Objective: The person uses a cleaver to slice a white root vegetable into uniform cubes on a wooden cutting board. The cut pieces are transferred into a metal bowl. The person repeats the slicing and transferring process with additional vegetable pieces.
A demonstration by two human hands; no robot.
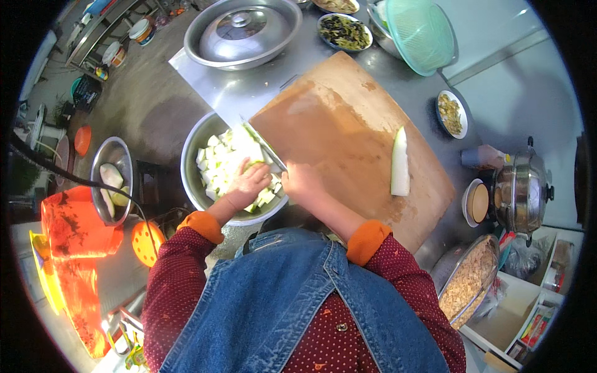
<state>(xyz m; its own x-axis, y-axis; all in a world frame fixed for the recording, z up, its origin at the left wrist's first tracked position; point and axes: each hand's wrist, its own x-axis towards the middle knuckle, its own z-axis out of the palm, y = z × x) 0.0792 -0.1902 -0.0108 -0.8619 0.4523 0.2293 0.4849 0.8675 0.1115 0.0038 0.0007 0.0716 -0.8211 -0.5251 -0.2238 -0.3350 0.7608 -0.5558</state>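
My right hand [298, 182] grips a kitchen knife [273, 155] at the left edge of a wooden cutting board [336, 140]. The blade is seen nearly edge-on and points away from me. Beside it, the curled fingers of my left hand [247, 184] hold cut pieces of a pale, green-skinned gourd [252, 151] over a metal basin [190, 172]. Glare washes out part of these pieces. Chunks of the same gourd [215, 151] fill much of the basin. One long gourd wedge [400, 163] lies on the right side of the board.
Behind the board stand a lidded metal basin [242, 39], a dish of dark greens [344, 32] and a green plastic strainer [419, 37]. A small dish [451, 114] and a steel pot [520, 193] are at right. Gourd pieces lie in a lower bowl [128, 163] at left.
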